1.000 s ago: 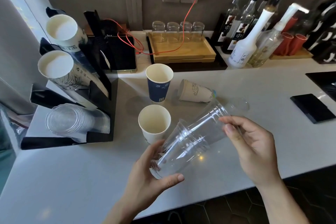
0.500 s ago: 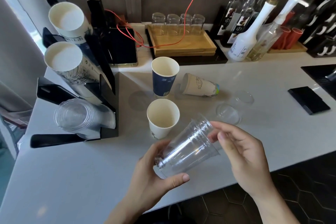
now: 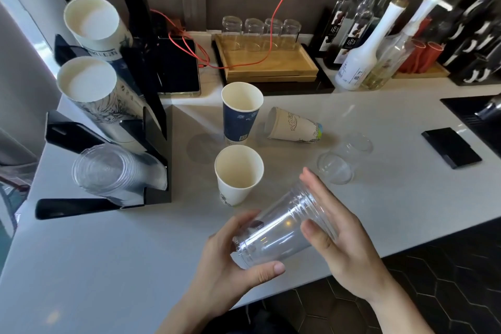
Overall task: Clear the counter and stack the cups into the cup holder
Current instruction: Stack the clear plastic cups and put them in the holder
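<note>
Nested clear plastic cups [image 3: 282, 228] lie tilted between my hands above the counter's front edge. My left hand [image 3: 230, 260] grips their base end; my right hand [image 3: 333, 228] presses flat on their rim end. On the counter stand a white paper cup [image 3: 238, 173] and a blue paper cup [image 3: 241, 111]. A beige paper cup [image 3: 292, 127] lies on its side. Another clear cup [image 3: 343, 158] lies on its side to the right. The black cup holder [image 3: 151, 106] at left carries two rows of paper cups [image 3: 89, 84] and a row of clear cups [image 3: 108, 171].
A tablet [image 3: 176, 68] with a red cable sits behind the holder. A wooden tray [image 3: 268, 65] with several glasses is at the back. Syrup bottles [image 3: 360, 57] stand at back right. A black card case [image 3: 451, 148] lies on the right of the counter.
The outer clear cup has been pushed down onto the other, so the stack is shorter. My right hand moved left along it, and my view shifted toward the holder.
</note>
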